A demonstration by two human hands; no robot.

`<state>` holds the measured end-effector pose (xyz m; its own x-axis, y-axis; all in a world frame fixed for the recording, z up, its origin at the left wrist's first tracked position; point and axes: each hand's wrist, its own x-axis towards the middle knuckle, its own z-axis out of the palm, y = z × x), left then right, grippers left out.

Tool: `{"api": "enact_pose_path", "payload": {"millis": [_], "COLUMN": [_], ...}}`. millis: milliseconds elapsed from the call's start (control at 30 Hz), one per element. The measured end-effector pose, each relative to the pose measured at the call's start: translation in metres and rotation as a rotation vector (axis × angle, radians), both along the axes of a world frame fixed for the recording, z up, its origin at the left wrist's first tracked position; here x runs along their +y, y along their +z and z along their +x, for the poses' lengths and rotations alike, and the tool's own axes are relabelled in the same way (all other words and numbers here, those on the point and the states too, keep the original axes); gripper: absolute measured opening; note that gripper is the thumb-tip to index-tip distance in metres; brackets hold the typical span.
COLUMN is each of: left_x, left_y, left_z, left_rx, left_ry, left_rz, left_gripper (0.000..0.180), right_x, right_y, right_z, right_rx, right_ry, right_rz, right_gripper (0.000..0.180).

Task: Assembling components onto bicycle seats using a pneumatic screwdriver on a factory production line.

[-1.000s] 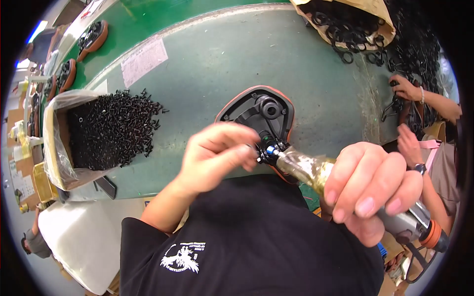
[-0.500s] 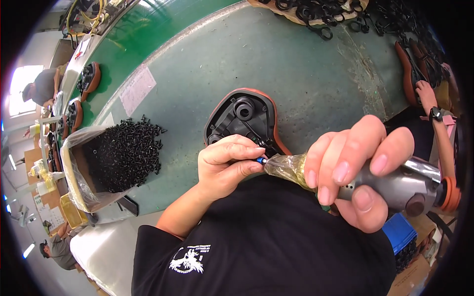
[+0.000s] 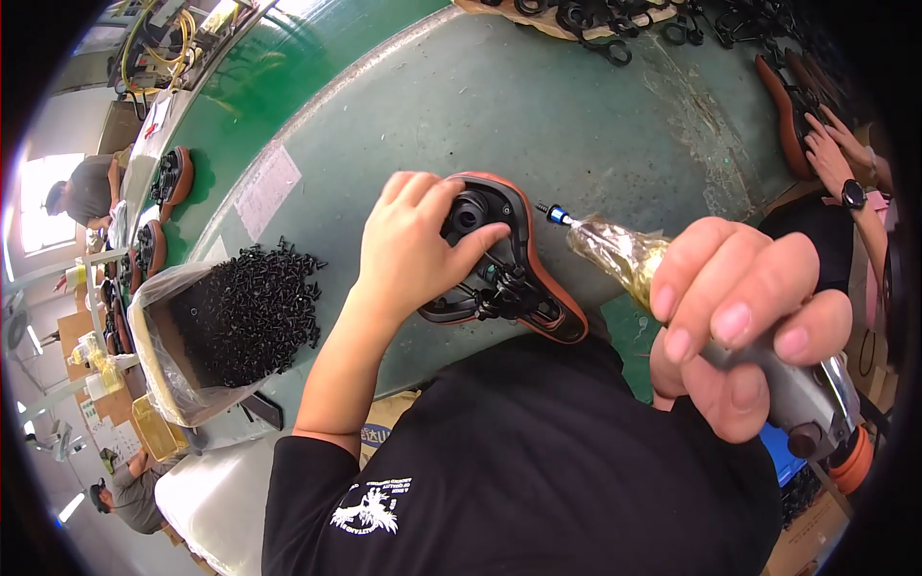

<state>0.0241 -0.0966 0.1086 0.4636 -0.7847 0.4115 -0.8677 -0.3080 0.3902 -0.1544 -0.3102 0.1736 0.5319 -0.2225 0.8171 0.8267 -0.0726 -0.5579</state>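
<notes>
A bicycle saddle [image 3: 540, 252] lies upside down on the bench, its black underside up and its brown edge showing around it. My left hand [image 3: 408, 245] grips its far left part, the thumb reaching across the underside and the fingertips over the far rim. In my right hand [image 3: 740, 312] is a grey air screwdriver [image 3: 802, 384], its front wrapped in clear yellowish film. A black screw [image 3: 543, 208] sits on the blue bit tip [image 3: 558, 216], which hangs to the right of the saddle, apart from it.
To the left, a plastic-lined box [image 3: 182, 384] spills black screws [image 3: 254, 312] onto the bench [image 3: 384, 125]. Black ring-shaped parts [image 3: 586, 24] lie at the far edge. At right, a co-worker's hands [image 3: 831, 158] touch another saddle [image 3: 783, 115]. More saddles [image 3: 173, 178] stand at far left.
My left hand has left the bit tip and taken hold of the saddle, which has turned slightly. My right hand has drawn the screwdriver to the right, its tip now raised with a screw on it.
</notes>
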Motion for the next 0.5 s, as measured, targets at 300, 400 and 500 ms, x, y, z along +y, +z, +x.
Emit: {"api": "enact_pose_path", "payload": {"millis": [300, 400, 500], "left_x": [0.002, 0.010, 0.025], "left_y": [-0.020, -0.002, -0.010], "left_z": [0.002, 0.014, 0.045], "left_rx": [0.064, 0.291, 0.313], "left_ry": [0.044, -0.029, -0.145], "left_rz": [0.019, 0.118, 0.158], "left_gripper": [0.036, 0.053, 0.073], "right_x": [0.003, 0.013, 0.024], "right_y": [-0.007, -0.005, -0.006], "right_z": [0.005, 0.009, 0.018], "right_rx": [0.101, 0.111, 0.143], "right_ry": [0.080, 0.073, 0.095], "right_rz": [-0.049, -0.010, 0.062], "right_gripper": [0.037, 0.037, 0.036]}}
